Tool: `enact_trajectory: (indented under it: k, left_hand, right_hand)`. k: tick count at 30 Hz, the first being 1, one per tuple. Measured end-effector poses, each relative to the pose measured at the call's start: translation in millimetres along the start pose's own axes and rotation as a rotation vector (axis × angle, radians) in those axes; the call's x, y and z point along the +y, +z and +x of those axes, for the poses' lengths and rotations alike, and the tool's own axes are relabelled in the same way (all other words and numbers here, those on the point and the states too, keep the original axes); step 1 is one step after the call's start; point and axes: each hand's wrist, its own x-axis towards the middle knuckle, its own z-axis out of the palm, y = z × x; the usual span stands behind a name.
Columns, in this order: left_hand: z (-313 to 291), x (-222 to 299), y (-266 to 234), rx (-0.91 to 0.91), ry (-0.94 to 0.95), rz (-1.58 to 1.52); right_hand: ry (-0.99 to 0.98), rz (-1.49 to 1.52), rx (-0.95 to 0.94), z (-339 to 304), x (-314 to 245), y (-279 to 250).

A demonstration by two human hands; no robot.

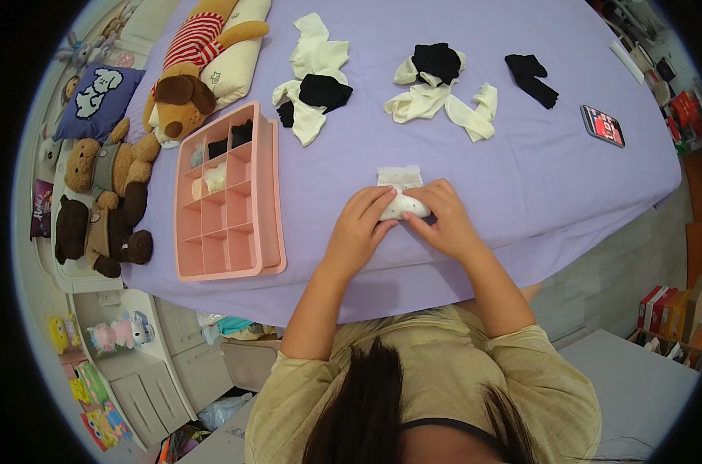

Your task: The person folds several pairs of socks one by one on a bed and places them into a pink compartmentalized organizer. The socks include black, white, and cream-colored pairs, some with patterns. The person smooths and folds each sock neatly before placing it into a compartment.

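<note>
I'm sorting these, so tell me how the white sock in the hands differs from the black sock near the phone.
The white sock has small dark specks; the black sock looks plain. The white sock is bunched at its near end; the black sock lies bent. Left fingers and right fingers hold the white sock; the black sock lies untouched. Both are soft fabric.

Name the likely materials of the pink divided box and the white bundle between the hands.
Pink divided box: probably moulded plastic, smooth with a slight sheen; its walls look thin and rigid. White bundle: apparently soft knit fabric, matte; rolled softly up to a flat end; fibre unclear.
</note>
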Motion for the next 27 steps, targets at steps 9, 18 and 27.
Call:
enact_trajectory:
  k: [9, 18, 27]
  left_hand:
    - [14, 2, 3, 0.023, -0.427, -0.289]
    - [26, -6, 9, 0.014, -0.454, -0.126]
    - [35, -13, 22, 0.242, -0.160, 0.133]
  right_hand:
    - [0.097, 0.101, 0.075, -2, -2, 2]
    - [0.050, -0.024, 0.055, 3, 3, 2]
    - [0.118, -0.045, -0.006, 27, 10, 2]
